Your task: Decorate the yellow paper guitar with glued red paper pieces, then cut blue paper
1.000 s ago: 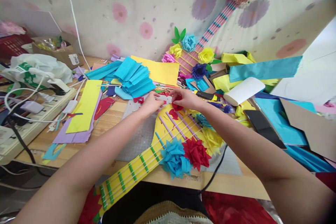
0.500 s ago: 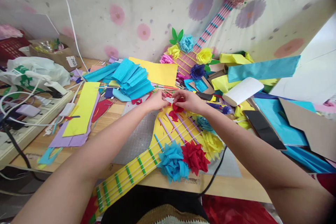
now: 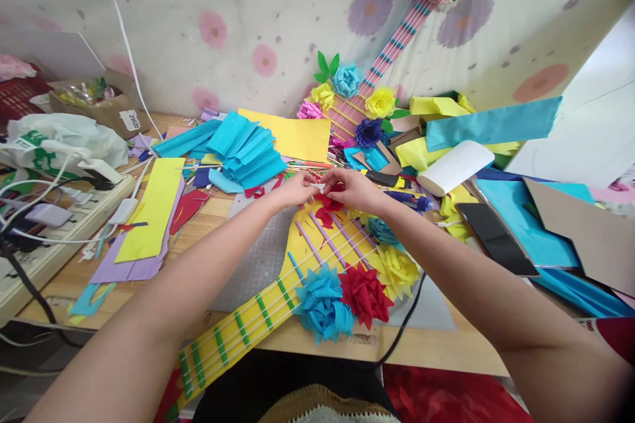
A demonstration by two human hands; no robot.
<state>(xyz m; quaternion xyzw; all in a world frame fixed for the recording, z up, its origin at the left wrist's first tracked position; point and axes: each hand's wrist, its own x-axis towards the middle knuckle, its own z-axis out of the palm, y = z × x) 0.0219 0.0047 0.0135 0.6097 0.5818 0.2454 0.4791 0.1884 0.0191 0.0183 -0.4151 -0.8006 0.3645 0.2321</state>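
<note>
- Jutting past the near edge of the table (image 3: 431, 347), the neck of a yellow paper guitar (image 3: 228, 334) bears green bars and pale strings.
- Blue flower (image 3: 325, 304), red flower (image 3: 367, 294) and yellow flower (image 3: 398, 271) sit along the guitar's right side; its body lies over a grey cutting mat (image 3: 243, 251), with purple strips (image 3: 330, 239) under the strings.
- Over the body's far end, the right hand (image 3: 354, 190) grasps red paper (image 3: 327, 207) between bent fingers.
- Just beside it, the left hand (image 3: 297, 190) has its fingertips drawn together near the red paper; whether they grip anything, I cannot tell.
- Beyond the hands, to the left, lie pleated blue paper (image 3: 248, 152) and a yellow sheet (image 3: 302, 137).
- Farthest, a pink guitar (image 3: 397, 49) with flowers leans against the flower-patterned wall covering (image 3: 307, 6).
</note>
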